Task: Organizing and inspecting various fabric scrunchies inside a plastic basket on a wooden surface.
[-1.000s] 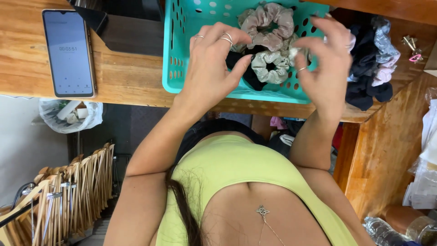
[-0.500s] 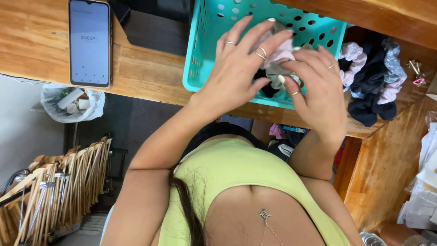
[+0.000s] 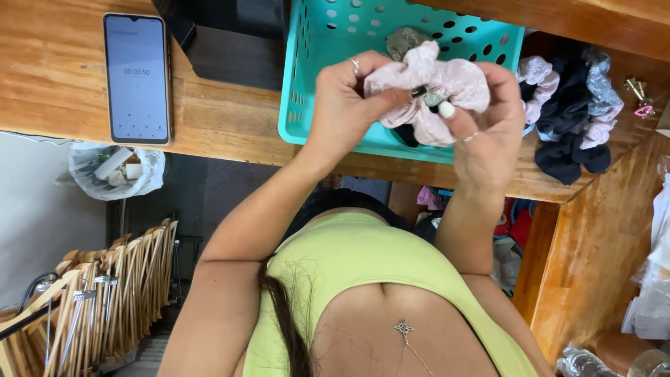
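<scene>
Wooden table (image 3: 223,119) carries a phone (image 3: 137,78), teal basket (image 3: 314,84), black box (image 3: 230,49). Scrunchie pile (image 3: 572,112) beside the basket.

A phone (image 3: 137,78) lies flat on the wooden counter (image 3: 63,84), screen lit and face up. Right of the phone sits a black box (image 3: 230,42), its edge reaching the counter's far side. Further right of the phone, past the counter's middle, a pile of dark and pale scrunchies (image 3: 572,112) rests near a small metal clip (image 3: 636,89). Below the phone, under the counter's edge, hangs a clear bag (image 3: 115,171) of scraps. Lower still, left of the bag, stands a rack of wooden hangers (image 3: 91,293).
</scene>
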